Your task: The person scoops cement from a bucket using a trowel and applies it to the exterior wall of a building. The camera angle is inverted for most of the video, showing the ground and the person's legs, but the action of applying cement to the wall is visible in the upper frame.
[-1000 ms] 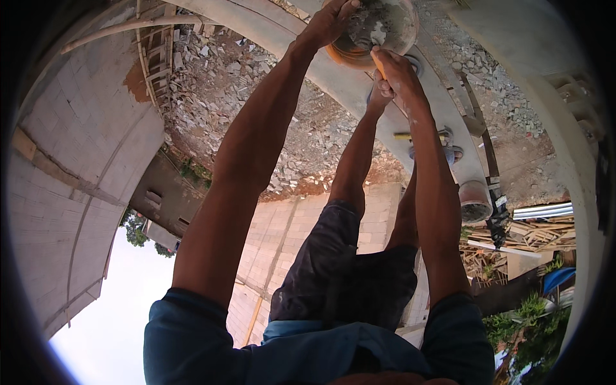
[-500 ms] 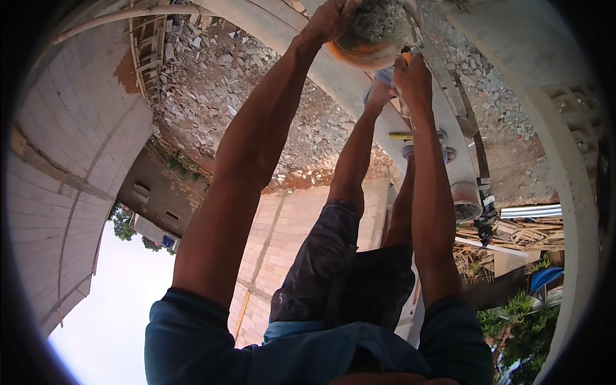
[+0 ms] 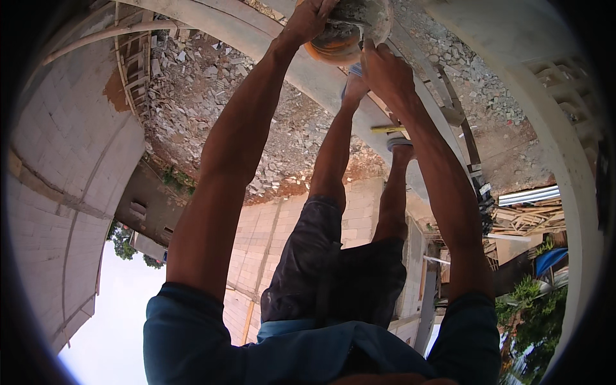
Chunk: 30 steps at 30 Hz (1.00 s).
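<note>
At the top of the view, my left hand point(image 3: 310, 22) is closed on the rim of a round bucket point(image 3: 328, 51), stained orange and grey. Grey mortar coats its inside; the bucket's top is cut off by the picture's edge. My right hand point(image 3: 389, 72) is closed around the handle of a trowel point(image 3: 360, 32), whose metal neck and blade reach into the bucket. The fingers mostly cover that handle. Beneath the bucket runs a narrow concrete ledge point(image 3: 321, 90), where my sandalled feet stand.
A yellow-handled tool point(image 3: 388, 129) lies on the ledge beside my foot. Broken rubble point(image 3: 212, 109) covers the ground to the left and right. A block wall point(image 3: 70, 128) rises at left, and a curved concrete edge point(image 3: 564, 167) at right. Stacked wood point(image 3: 529, 218) lies at lower right.
My right hand has turned and moved left, bringing the trowel's blade over into the bucket. The bucket and left hand appear slightly further left. My right forearm has swung outward.
</note>
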### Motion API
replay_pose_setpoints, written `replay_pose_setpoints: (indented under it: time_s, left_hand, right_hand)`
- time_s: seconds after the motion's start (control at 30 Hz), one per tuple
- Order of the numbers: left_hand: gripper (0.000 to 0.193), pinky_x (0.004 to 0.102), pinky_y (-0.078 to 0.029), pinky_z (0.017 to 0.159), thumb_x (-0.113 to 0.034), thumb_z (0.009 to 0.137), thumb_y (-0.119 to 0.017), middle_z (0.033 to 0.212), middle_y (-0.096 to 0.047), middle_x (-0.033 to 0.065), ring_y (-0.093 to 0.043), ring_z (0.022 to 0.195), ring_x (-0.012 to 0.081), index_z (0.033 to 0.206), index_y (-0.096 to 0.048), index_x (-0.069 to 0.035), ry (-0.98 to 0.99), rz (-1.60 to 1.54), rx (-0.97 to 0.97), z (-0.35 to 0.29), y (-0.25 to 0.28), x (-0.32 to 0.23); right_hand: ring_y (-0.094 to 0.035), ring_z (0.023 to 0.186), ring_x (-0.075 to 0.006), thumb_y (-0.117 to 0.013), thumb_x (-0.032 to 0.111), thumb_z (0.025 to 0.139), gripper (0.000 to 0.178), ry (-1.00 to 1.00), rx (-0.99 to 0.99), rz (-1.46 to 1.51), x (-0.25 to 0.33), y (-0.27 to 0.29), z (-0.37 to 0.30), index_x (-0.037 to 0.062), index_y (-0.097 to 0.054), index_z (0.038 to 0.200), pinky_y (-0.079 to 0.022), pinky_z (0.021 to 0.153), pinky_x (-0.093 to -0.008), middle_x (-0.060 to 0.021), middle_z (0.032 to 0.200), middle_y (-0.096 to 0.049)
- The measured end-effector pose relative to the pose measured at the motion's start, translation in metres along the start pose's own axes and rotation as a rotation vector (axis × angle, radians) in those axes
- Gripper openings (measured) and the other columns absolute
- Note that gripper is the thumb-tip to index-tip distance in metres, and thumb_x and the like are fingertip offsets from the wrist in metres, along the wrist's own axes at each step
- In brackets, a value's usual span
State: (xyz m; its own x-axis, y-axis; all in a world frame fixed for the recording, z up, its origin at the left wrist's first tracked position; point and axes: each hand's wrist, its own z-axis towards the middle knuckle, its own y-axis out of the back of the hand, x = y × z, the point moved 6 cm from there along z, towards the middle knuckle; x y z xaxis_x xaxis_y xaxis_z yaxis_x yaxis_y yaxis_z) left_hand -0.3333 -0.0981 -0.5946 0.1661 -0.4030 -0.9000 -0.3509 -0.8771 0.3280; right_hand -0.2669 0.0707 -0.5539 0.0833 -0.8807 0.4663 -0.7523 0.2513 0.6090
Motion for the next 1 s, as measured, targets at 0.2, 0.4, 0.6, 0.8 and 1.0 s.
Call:
replay_pose_setpoints:
  time_s: [0.2, 0.4, 0.6, 0.8, 1.0]
  left_hand:
    - [0.050, 0.0373, -0.037, 0.111, -0.041, 0.108, -0.039, 0.133, -0.059, 0.0171, -0.052, 0.128, 0.0270, 0.139, -0.055, -0.005, 0.045, 0.059, -0.031, 0.002, 0.002, 0.018]
    - [0.050, 0.0367, -0.036, 0.112, -0.040, 0.109, -0.038, 0.135, -0.058, 0.0179, -0.050, 0.130, 0.0263, 0.139, -0.054, -0.003, 0.380, -0.144, -0.098, -0.014, 0.008, 0.016]
    - [0.051, 0.0373, -0.033, 0.115, -0.041, 0.109, -0.038, 0.141, -0.054, 0.0180, -0.048, 0.134, 0.0310, 0.139, -0.055, -0.003, 0.134, -0.012, -0.103, -0.003, 0.015, 0.024]
    - [0.055, 0.0403, -0.031, 0.117, -0.045, 0.108, -0.037, 0.141, -0.056, 0.0198, -0.048, 0.135, 0.0336, 0.136, -0.058, -0.003, 0.207, 0.032, -0.052, -0.001, 0.015, 0.037]
    - [0.047, 0.0342, -0.045, 0.101, -0.047, 0.108, -0.042, 0.108, -0.065, 0.0081, -0.059, 0.104, 0.0203, 0.133, -0.057, -0.010, 0.149, 0.034, -0.144, -0.035, 0.027, 0.070]
  right_hand:
    - [-0.068, 0.093, -0.0519, -0.050, 0.029, 0.100, 0.037, -0.222, -0.008, 0.105, -0.053, -0.036, 0.055, -0.0060, -0.058, 0.111, -0.056, 0.081, -0.0564, -0.0335, 0.099, -0.068]
    - [-0.071, 0.065, -0.0355, -0.059, 0.035, 0.092, 0.045, -0.497, 0.188, 1.028, 0.016, -0.119, 0.037, -0.0092, -0.062, 0.093, -0.053, 0.053, -0.0440, -0.0258, 0.071, -0.068]
    - [-0.070, 0.067, -0.0359, -0.055, 0.042, 0.097, 0.045, -0.303, 0.075, 0.784, 0.013, -0.041, 0.012, -0.0024, -0.062, 0.095, -0.050, 0.054, -0.0425, -0.0211, 0.076, -0.069]
    - [-0.071, 0.083, -0.0466, -0.055, 0.021, 0.094, 0.035, -0.267, -0.146, 0.359, 0.025, -0.038, 0.052, -0.0109, -0.056, 0.111, -0.058, 0.073, -0.0522, -0.0343, 0.088, -0.068]
    - [-0.070, 0.087, -0.0468, -0.057, 0.023, 0.095, 0.033, -0.052, 0.101, 0.243, 0.030, -0.054, 0.019, -0.0066, -0.061, 0.110, -0.056, 0.078, -0.0556, -0.0328, 0.085, -0.068]
